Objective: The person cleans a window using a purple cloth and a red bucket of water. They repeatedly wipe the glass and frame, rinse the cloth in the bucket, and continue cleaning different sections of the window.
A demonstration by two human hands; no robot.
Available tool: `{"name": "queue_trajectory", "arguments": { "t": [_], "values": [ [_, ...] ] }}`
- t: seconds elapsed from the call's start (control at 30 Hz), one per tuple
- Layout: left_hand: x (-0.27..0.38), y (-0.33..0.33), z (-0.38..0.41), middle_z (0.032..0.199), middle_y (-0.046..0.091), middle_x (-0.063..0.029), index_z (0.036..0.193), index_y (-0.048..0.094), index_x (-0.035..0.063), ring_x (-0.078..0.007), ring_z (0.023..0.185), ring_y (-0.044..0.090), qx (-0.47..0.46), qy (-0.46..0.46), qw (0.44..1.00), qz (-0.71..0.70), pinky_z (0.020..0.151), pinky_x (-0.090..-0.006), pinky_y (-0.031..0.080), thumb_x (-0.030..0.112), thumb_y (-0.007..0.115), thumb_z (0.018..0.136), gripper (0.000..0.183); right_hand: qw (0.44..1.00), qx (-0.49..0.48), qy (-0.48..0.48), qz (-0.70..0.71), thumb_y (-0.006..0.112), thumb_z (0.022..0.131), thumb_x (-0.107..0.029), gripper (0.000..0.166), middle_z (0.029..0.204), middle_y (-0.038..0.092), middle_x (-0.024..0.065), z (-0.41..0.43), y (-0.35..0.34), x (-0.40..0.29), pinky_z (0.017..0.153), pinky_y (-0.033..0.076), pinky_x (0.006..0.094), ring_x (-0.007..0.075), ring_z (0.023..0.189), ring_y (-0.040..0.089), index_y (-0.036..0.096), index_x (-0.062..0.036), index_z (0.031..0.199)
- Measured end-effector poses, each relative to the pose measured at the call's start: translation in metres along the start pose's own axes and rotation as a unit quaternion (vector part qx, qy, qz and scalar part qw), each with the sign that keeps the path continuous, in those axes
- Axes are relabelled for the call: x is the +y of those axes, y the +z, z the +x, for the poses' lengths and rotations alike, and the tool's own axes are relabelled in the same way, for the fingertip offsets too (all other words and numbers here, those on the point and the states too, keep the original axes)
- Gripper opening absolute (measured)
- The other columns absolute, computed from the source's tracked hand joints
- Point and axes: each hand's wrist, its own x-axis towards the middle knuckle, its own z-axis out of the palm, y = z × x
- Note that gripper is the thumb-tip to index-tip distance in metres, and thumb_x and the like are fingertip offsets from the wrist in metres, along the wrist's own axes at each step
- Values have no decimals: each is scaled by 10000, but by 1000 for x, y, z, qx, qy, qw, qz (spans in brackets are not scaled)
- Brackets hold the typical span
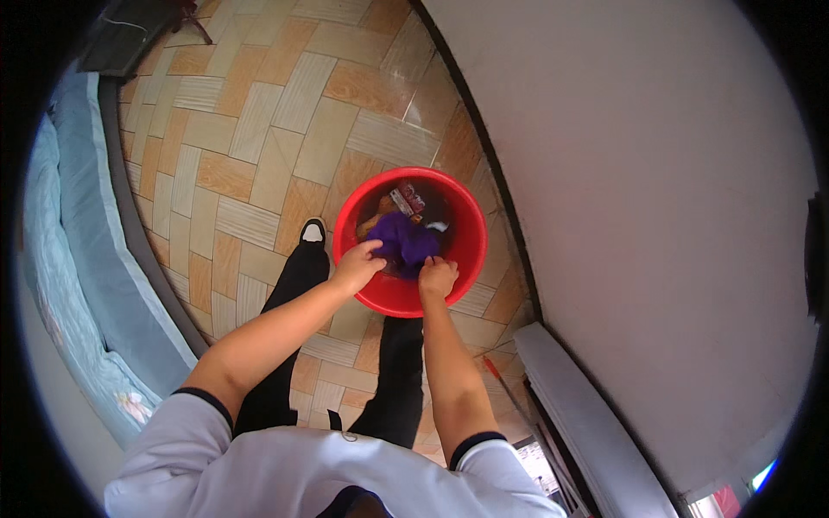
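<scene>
A round red plastic bucket point(469, 285) stands on the floor in front of me, and both my hands reach in over its near rim. Inside lies a crumpled purple cloth or bag point(405, 238); which of the two I cannot tell. My left hand point(357, 267) is at its left edge, thumb and forefinger apart, fingertips close to or touching it. At the lower right edge, my right hand point(438, 278) has its fingers curled closed on the purple material. Behind it in the bucket are a printed wrapper point(408, 198), brownish scraps point(370, 225) and a small white scrap point(437, 226).
A bed with light blue bedding point(97, 194) runs along the left. To the right rises a pale wall point(622, 162) with a dark base strip. A red-tipped stick point(491, 366) leans near a grey padded ledge point(583, 401) at lower right. My shoe point(313, 232) is beside the bucket.
</scene>
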Motion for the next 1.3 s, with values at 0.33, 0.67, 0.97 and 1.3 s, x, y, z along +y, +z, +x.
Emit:
{"name": "queue_trajectory", "arguments": {
  "t": [0.33, 0.67, 0.97, 1.3],
  "values": [
    [-96, 16, 27, 1082, 610, -44, 1202, 585, 81, -140, 982, 579, -64, -153, 974, -152, 804, -275, 486, 115, 569, 880, 325, 866, -401, -72, -290, 551, 883, -233, 388, 1334, 512, 113, 77, 164, -20, 1012, 358, 550, 305, 1253, 463, 554, -160, 1265],
    [-81, 38, 60, 1128, 587, -77, 1353, 410, 94, -180, 960, 574, 58, -273, 935, -220, 864, -297, 453, 328, 633, 872, 580, 827, -213, 157, 497, 599, 748, -134, 208, 907, 649, 74, 38, 68, 30, 775, 464, 320, 194, 802, 575, 651, -5, 902],
    [-80, 53, 75, 1084, 588, -93, 1228, 498, 93, -206, 959, 595, -101, -103, 832, -536, 816, -378, 520, 310, 682, 838, 482, 840, -297, 4, 454, 718, 759, -120, 342, 944, 610, 46, -75, -67, -81, 765, 468, 284, 129, 820, 567, 583, -27, 1059],
    [-70, 58, 65, 1021, 626, -169, 1347, 406, 56, -245, 895, 617, 64, 28, 993, -97, 821, -356, 481, 246, 656, 816, 617, 985, 60, -126, -105, 481, 879, -202, 293, 1123, 562, 175, 99, 82, 17, 759, 501, 479, 397, 853, 612, 574, -91, 1134]
  ]
}}
